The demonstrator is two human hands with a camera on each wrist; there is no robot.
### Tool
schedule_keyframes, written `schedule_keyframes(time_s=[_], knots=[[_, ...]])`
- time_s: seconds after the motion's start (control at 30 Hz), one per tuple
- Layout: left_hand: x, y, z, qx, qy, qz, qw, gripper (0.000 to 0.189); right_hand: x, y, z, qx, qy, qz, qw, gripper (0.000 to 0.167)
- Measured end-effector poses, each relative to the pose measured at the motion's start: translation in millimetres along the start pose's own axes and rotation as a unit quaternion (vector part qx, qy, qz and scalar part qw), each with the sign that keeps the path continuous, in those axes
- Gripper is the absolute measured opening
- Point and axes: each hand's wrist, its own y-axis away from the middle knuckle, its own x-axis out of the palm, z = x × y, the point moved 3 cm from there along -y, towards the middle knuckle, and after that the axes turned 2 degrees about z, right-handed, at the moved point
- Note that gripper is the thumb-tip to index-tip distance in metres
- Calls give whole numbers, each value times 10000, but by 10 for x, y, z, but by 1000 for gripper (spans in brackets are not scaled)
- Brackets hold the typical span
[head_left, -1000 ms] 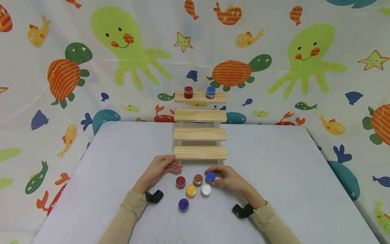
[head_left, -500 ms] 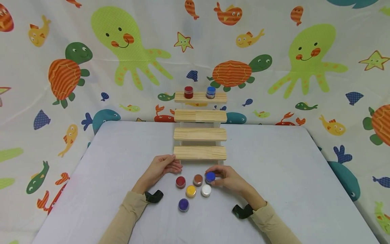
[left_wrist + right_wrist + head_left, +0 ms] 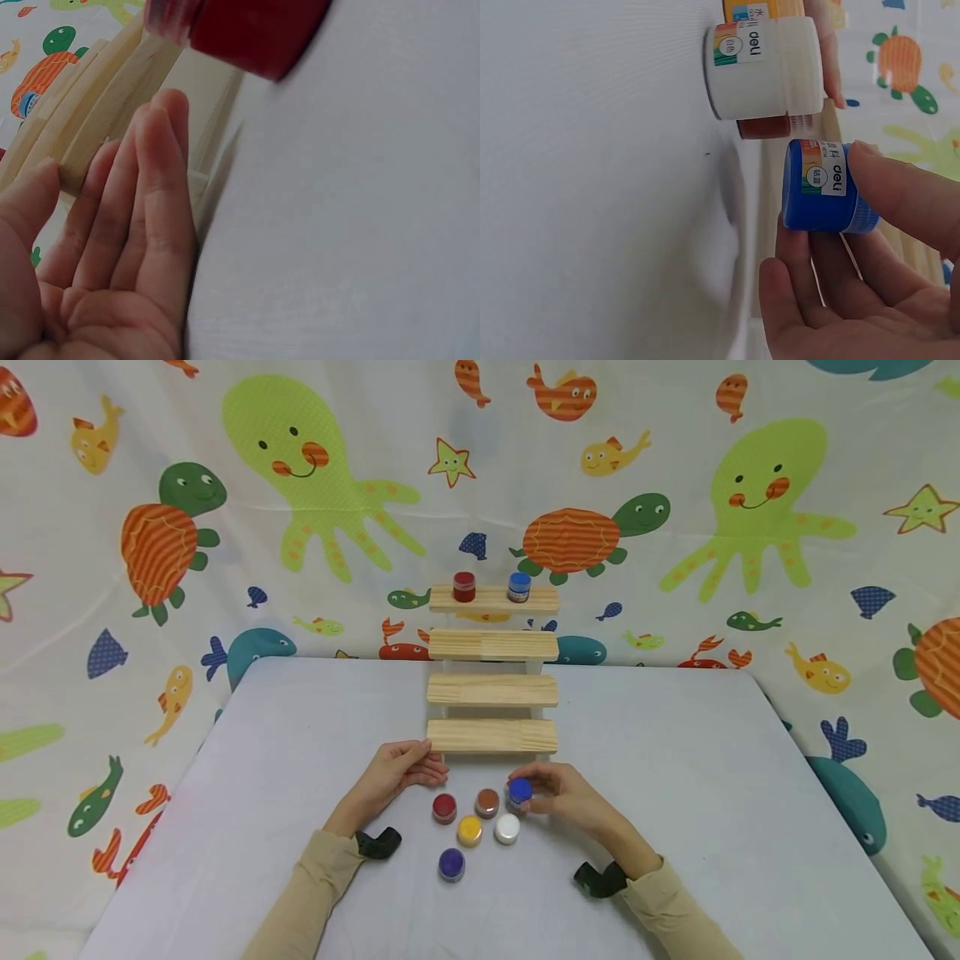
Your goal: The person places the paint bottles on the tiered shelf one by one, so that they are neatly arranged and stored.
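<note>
My right hand (image 3: pixel 564 793) pinches a small blue paint jar (image 3: pixel 817 187) between thumb and fingers; the right wrist view shows it slightly off the table. With thumb and fingertips, my left hand (image 3: pixel 395 770) holds the left end of the lowest step of a wooden tiered stand (image 3: pixel 491 737). Between the hands stand a red jar (image 3: pixel 445 808), a brown jar (image 3: pixel 487 802), a yellow jar (image 3: pixel 470 831), a white jar (image 3: pixel 507 828) and, nearer me, a purple jar (image 3: pixel 452 865). The top step carries another red jar (image 3: pixel 464 587) and a lighter blue jar (image 3: pixel 519 587).
The stand rises in several steps at the back middle of the white table (image 3: pixel 675 777). Behind it hangs a curtain (image 3: pixel 480 468) printed with sea animals. Black camera mounts (image 3: pixel 600 881) sit on both wrists.
My right hand has raised the blue jar slightly from its place among the other jars. The left hand keeps its hold on the stand.
</note>
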Motion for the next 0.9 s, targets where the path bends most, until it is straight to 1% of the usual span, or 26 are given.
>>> schedule_keyframes(time_s=[0.23,0.33,0.57,0.8,0.9], knots=[[3,-1,-1,-19,-25,-29,10000,56,-3,19,80,-58,-77,-99,9999,35],[1,1,-2,-16,-27,-26,10000,56,-5,26,119,-95,-5,-188,9998,35],[-9,-3,2,22,-47,-82,10000,55,-48,33,262,-390,281,-351,9982,36],[-2,-12,6,18,-157,-99,9998,55,-110,36,375,-322,220,-508,9979,38],[3,-8,4,0,-141,-86,9999,55,-137,40,427,-403,202,-564,9974,36]])
